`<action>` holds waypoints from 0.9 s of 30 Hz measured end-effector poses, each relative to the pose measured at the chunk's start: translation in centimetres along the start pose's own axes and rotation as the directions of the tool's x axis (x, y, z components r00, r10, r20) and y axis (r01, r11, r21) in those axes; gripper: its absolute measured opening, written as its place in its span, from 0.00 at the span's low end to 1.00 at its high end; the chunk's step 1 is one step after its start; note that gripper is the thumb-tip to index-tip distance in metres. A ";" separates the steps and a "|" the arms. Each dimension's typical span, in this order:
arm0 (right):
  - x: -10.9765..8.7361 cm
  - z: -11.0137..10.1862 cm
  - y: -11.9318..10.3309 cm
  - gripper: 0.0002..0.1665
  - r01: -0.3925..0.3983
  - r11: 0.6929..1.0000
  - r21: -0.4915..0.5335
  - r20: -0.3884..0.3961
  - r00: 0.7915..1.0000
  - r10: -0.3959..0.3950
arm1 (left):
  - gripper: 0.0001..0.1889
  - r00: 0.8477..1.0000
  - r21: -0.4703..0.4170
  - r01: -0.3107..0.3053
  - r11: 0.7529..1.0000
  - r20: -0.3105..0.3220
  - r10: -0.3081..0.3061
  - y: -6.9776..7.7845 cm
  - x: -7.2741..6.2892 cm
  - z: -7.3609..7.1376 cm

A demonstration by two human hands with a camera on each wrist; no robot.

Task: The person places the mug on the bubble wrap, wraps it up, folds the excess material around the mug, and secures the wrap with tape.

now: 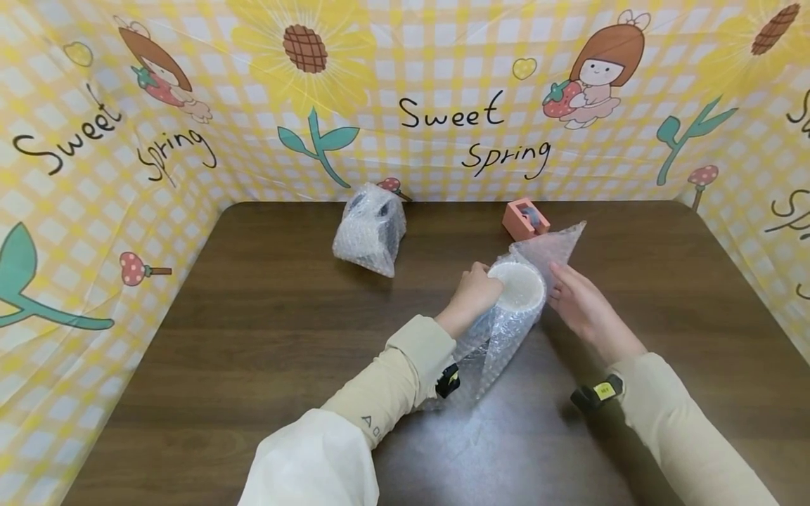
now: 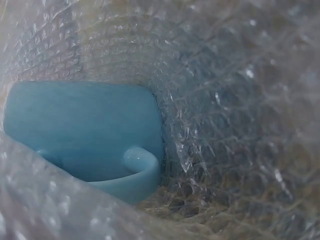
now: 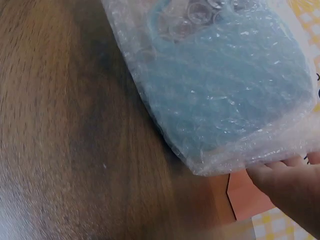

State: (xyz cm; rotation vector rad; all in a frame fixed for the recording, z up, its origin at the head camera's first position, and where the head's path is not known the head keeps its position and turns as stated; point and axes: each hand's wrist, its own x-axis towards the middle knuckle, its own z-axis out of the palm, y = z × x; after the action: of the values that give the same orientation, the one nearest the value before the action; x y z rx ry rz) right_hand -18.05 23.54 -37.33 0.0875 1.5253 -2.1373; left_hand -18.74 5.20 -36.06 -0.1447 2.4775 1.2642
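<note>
A light blue mug (image 2: 82,127) with a handle lies on its side within bubble wrap (image 3: 210,85), its body showing through the film. In the head view its round white end (image 1: 517,287) faces up and toward the camera. My left hand (image 1: 476,294) grips the mug's left edge with curled fingers; its fingertips are partly hidden. On the other side my right hand (image 1: 585,306) touches the wrap beside the mug, fingers fairly straight along a loose pointed flap (image 1: 560,246). The wrap trails toward the front beneath my left forearm.
At the back of the brown table (image 1: 253,337), a bubble-wrapped object (image 1: 370,228) stands left of centre. A salmon-pink tape dispenser (image 1: 524,219) stands just behind the flap. Yellow checked cloth (image 1: 443,161) rises along the back and sides.
</note>
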 end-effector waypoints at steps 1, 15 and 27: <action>0.0 -0.1 0.1 0.54 0.016 1.000 -0.019 0.033 0.999 -0.015 | 0.23 1.000 0.000 0.002 1.000 0.000 -0.002 0.0 0.0 0.0; 0.4 0.0 -0.7 0.11 -0.007 1.000 0.003 0.033 0.999 0.007 | 0.24 1.000 0.020 0.013 1.000 0.019 -0.014 0.0 0.2 0.0; 0.6 0.7 -1.0 0.37 -0.032 0.917 -0.398 -0.051 0.999 0.012 | 0.24 1.000 0.014 0.001 1.000 0.016 -0.001 0.3 0.2 -0.1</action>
State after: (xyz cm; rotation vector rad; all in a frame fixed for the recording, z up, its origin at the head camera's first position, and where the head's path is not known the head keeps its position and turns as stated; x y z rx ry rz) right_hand -18.91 22.95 -36.40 0.0127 1.9470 -1.7743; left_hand -19.01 5.31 -35.90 -0.1319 2.4722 1.2430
